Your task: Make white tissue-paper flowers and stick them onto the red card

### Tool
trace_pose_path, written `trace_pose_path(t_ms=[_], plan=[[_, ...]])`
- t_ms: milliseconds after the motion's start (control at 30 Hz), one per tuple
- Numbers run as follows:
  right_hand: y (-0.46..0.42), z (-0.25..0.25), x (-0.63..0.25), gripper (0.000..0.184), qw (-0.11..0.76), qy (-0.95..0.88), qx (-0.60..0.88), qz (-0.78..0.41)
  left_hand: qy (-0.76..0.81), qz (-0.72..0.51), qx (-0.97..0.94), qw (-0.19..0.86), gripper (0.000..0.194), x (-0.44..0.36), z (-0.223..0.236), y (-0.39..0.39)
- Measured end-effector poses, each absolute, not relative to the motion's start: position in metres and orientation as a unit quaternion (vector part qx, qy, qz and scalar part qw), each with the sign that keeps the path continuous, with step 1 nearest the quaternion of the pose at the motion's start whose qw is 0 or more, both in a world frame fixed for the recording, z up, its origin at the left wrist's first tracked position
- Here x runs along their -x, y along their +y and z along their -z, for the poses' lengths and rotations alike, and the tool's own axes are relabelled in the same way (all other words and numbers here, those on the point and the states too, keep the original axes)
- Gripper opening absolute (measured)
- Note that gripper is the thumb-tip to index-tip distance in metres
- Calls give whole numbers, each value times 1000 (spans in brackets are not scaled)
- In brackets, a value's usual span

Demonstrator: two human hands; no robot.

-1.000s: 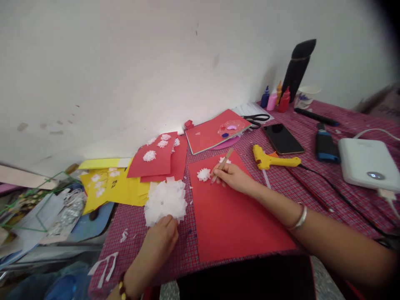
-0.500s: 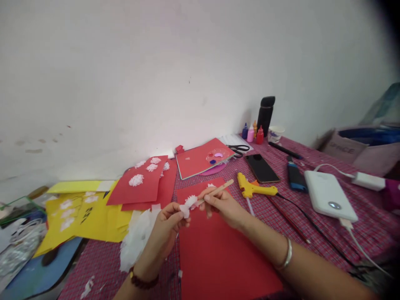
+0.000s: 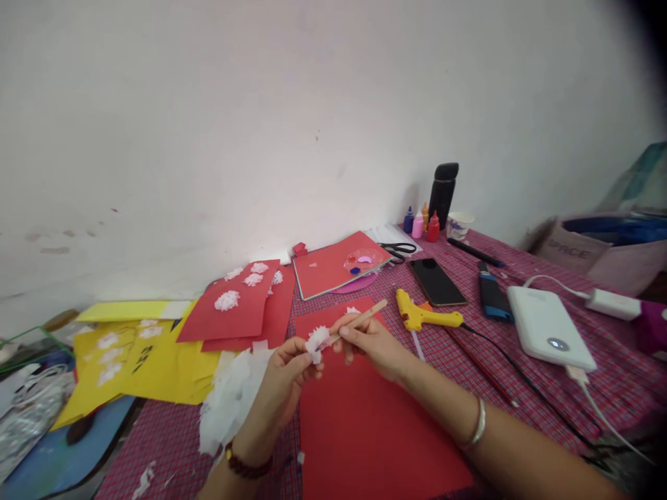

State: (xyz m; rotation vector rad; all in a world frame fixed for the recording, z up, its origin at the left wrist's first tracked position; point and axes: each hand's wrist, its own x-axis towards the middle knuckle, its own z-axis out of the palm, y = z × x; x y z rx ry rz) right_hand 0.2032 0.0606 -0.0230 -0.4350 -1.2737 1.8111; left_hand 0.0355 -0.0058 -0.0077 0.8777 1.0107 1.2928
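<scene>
My left hand (image 3: 292, 368) pinches a small piece of white tissue paper (image 3: 316, 357) between thumb and fingertips. In my right hand (image 3: 367, 342) is a flat wooden craft stick (image 3: 372, 310), its lower end reaching the tissue; the exact contact is too small to make out. Both hands are above a red paper sheet (image 3: 375, 430), which has white fluffy tissue shapes near its far edge, partly covered by my fingers. Beside my left wrist lies a heap of white tissue sheets (image 3: 229, 403).
To the right are a yellow glue gun (image 3: 430, 317) with its cord, a black phone (image 3: 438, 281) and a white power bank (image 3: 552, 326). Red cards with white tufts (image 3: 244, 316) and yellow envelopes (image 3: 171, 375) lie left. Scissors (image 3: 399, 248) and paint bottles (image 3: 417, 224) stay near the wall.
My left hand has shifted slightly right, and the tissue piece has turned and come nearer the stick's end. The right hand barely moves and keeps the craft stick.
</scene>
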Motion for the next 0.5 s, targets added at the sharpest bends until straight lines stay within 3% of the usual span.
trace_pose_path(t_ms=[500], plan=[[60, 22, -202, 21, 432, -507, 186, -722, 431, -564, -369, 600, 6, -37, 12, -7]])
